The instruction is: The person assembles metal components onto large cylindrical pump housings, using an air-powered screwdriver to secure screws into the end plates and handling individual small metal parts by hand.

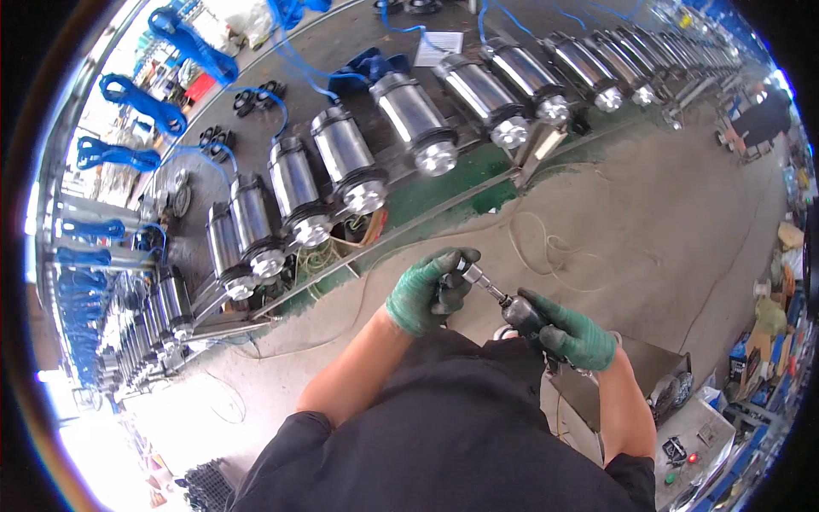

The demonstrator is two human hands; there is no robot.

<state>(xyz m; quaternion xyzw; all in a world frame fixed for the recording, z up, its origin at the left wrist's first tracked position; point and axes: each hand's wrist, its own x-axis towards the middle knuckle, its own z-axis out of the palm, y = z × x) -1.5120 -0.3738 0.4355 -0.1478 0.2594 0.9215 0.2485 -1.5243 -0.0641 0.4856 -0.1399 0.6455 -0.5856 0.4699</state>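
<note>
"Where's the driver?"

"The driver (522, 314) is in the air on the wearer's side of the tabletop (358, 34), well apart from its near edge. Its shiny shaft (486, 282) slants up toward the tabletop."

"And the hands?"

"The right hand (580, 334) has its fingers wrapped round the dark body. The left hand (422, 294) has its fingers curled about the shaft's far end. Both wear green gloves. I can't tell whether the left fingers hide anything else."

"What lies along the tabletop?"

"A row of steel cylinders (414, 111), their pale end caps pointing out past its near edge. Blue cable coils (141, 104) hang beyond its far side."

"How would you handle the tool well here?"

"I'd hold the body firmly, line both hands up with the shaft, and check by feel that the tip sits straight. With gloved fingers round that end, I'd want no pressure on the trigger, since a spinning shaft could snag the glove. The trigger itself is hidden from me."
</note>
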